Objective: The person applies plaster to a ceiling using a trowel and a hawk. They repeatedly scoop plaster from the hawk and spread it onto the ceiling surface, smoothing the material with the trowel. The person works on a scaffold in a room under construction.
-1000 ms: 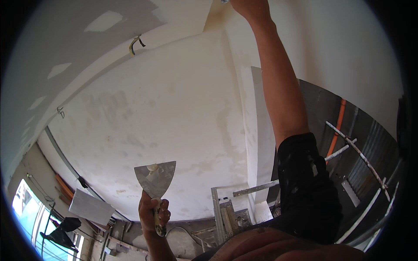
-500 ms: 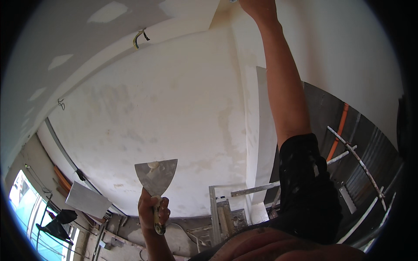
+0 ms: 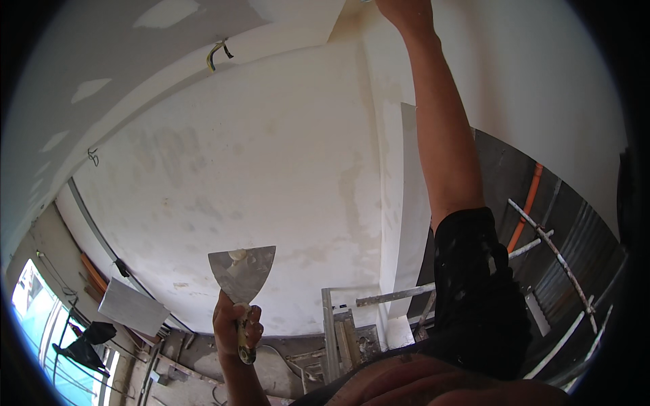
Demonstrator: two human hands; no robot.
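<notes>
My left hand (image 3: 237, 328) is wrapped around the handle of a wide putty knife (image 3: 247, 281), held up at the lower middle. The knife's flat metal blade points upward, with a dab of pale filler (image 3: 237, 255) near its top edge. High overhead stretches my right arm, its hand (image 3: 405, 12) partly cut off by the upper edge, close to the corner where wall and ceiling meet. That hand looks closed. A small bluish-grey bit of something shows beside it, too little to name.
Electrical wires (image 3: 218, 55) hang from the ceiling edge. A patchy plastered wall (image 3: 271, 162) fills the middle. Below are a metal frame (image 3: 330, 331) and a pale board (image 3: 133, 308). White-stained poles (image 3: 558, 254) and an orange pipe (image 3: 526, 206) stand right, beyond an opening.
The view has shifted slightly, and my right hand has moved a touch rightward in it. My left hand keeps the putty knife in nearly the same place.
</notes>
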